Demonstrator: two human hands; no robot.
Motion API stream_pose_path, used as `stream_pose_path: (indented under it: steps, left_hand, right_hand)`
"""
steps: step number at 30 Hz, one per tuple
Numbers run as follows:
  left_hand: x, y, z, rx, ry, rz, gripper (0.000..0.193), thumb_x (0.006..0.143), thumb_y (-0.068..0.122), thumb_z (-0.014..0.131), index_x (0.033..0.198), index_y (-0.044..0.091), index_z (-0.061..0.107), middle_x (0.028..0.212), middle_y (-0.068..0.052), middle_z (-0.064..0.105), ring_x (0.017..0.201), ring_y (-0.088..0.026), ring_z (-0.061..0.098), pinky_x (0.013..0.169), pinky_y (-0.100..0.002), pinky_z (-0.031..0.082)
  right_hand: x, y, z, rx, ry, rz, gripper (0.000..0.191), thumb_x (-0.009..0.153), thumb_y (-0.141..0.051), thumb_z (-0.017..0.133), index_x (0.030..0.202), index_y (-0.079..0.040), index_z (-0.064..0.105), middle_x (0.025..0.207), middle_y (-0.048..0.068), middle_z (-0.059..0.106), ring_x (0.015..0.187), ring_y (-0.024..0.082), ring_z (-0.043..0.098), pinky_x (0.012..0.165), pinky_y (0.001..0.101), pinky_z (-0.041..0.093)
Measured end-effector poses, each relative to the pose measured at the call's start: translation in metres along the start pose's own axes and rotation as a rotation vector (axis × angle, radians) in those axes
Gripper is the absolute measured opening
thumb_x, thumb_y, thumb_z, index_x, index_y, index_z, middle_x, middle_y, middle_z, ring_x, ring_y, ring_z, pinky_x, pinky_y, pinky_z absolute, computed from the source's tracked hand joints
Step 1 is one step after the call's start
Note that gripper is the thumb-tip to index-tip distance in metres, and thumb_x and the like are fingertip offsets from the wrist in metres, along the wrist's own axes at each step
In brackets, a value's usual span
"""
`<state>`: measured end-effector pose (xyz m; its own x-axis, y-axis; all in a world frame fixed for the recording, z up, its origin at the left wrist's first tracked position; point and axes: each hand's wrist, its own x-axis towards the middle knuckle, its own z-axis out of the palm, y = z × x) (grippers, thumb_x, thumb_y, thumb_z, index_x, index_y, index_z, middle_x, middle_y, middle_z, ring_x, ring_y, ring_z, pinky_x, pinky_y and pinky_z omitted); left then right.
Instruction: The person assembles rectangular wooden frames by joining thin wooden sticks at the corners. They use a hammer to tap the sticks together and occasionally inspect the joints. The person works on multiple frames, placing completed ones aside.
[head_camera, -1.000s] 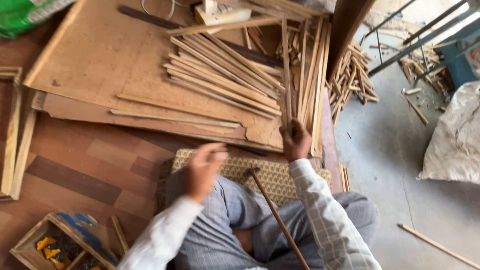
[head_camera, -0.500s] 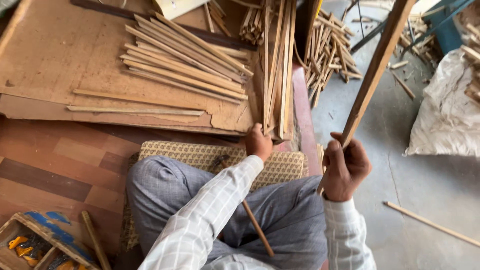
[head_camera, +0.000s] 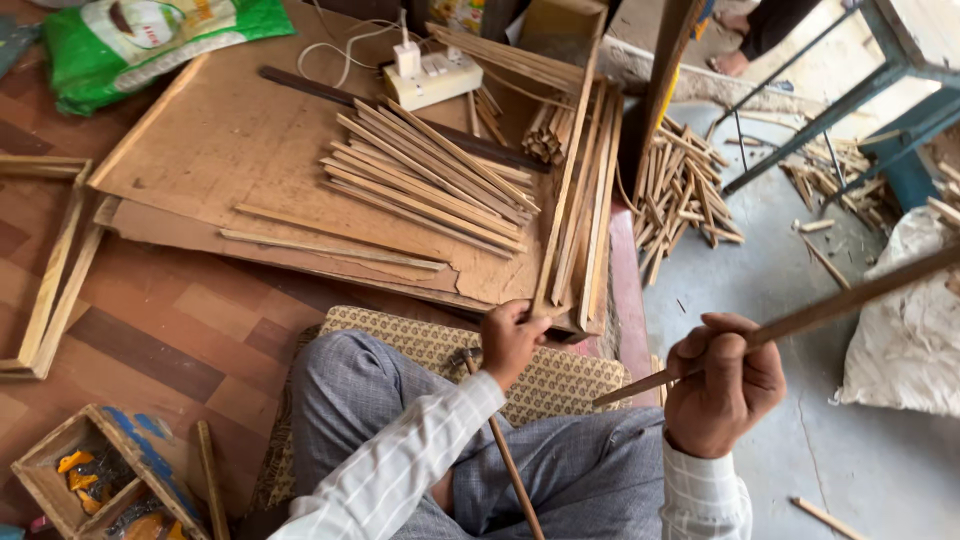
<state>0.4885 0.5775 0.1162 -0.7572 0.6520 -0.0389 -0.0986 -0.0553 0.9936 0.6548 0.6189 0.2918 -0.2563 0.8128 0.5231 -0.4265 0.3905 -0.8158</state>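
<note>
The right hand (head_camera: 722, 385) grips a long wooden strip (head_camera: 800, 320) slanting up-right; the left hand (head_camera: 512, 340) clasps an upright strip (head_camera: 568, 180) at the board's (head_camera: 200, 150) near edge.

Raw, matt wooden strips (head_camera: 430, 185) lie across a rough brown fibreboard sheet (head_camera: 230, 140) at the centre of the frame, above a floor (head_camera: 150, 330) of smooth wood-pattern laminate. The right hand (head_camera: 722, 385) grips a long bare wooden stick (head_camera: 850, 300), unvarnished and pale; the left hand (head_camera: 512, 340) closes on another strip (head_camera: 565, 190). A glossy green plastic bag (head_camera: 150, 40) shines upper left, a white plastic power strip (head_camera: 432, 80) sits top centre, and a woven patterned cloth mat (head_camera: 420, 345) lies under grey fabric trousers (head_camera: 400, 410).
</note>
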Motion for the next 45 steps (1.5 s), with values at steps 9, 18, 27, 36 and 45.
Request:
stream_pose_path:
  steps: [9, 18, 27, 36, 45]
  left_hand:
    - [0.029, 0.134, -0.179, 0.194, 0.523, 0.808, 0.013, 0.097, 0.011, 0.079, 0.107, 0.005, 0.074, 0.082, -0.002, 0.073, 0.065, -0.005, 0.063, 0.053, -0.020, 0.050]
    - [0.026, 0.298, -0.281, -0.132, 0.099, 1.037, 0.019, 0.094, 0.005, 0.082, 0.110, 0.003, 0.072, 0.100, 0.001, 0.070, 0.088, -0.009, 0.068, 0.080, -0.022, 0.059]
    - [0.033, 0.313, -0.302, -0.584, -0.198, 0.903, 0.030, 0.099, 0.027, 0.074, 0.118, 0.005, 0.072, 0.111, -0.007, 0.074, 0.082, -0.013, 0.066, 0.072, -0.029, 0.054]
    - [0.036, 0.317, -0.306, -0.692, -0.292, 0.762, 0.034, 0.102, 0.024, 0.074, 0.126, 0.000, 0.071, 0.109, -0.008, 0.072, 0.079, -0.013, 0.062, 0.067, -0.027, 0.047]
    - [0.037, 0.316, -0.297, -0.602, -0.346, 0.645, 0.031, 0.098, 0.021, 0.077, 0.121, 0.001, 0.073, 0.093, -0.008, 0.072, 0.078, -0.014, 0.064, 0.068, -0.026, 0.051]
  right_hand:
    - [-0.010, -0.005, -0.006, 0.215, -0.105, -0.011, 0.035, 0.124, -0.026, 0.051, 0.109, 0.004, 0.060, 0.073, 0.013, 0.056, 0.053, 0.014, 0.047, 0.050, 0.0253, 0.039]
    - [0.007, 0.038, 0.004, 0.313, -0.260, 0.008, 0.034, 0.123, -0.024, 0.050, 0.106, 0.004, 0.060, 0.079, 0.017, 0.058, 0.055, 0.016, 0.049, 0.051, 0.0262, 0.040]
    - [0.006, 0.064, 0.008, 0.288, -0.263, 0.061, 0.034, 0.123, -0.024, 0.050, 0.109, 0.006, 0.060, 0.083, 0.018, 0.061, 0.060, 0.017, 0.053, 0.058, 0.0266, 0.043]
    - [0.001, 0.075, 0.003, 0.267, -0.260, 0.090, 0.035, 0.122, -0.025, 0.050, 0.112, 0.007, 0.061, 0.087, 0.018, 0.064, 0.066, 0.017, 0.057, 0.065, 0.0269, 0.045]
    - [-0.009, 0.084, -0.004, 0.226, -0.247, 0.115, 0.036, 0.122, -0.025, 0.051, 0.115, 0.009, 0.062, 0.091, 0.019, 0.066, 0.071, 0.018, 0.061, 0.072, 0.0272, 0.048]
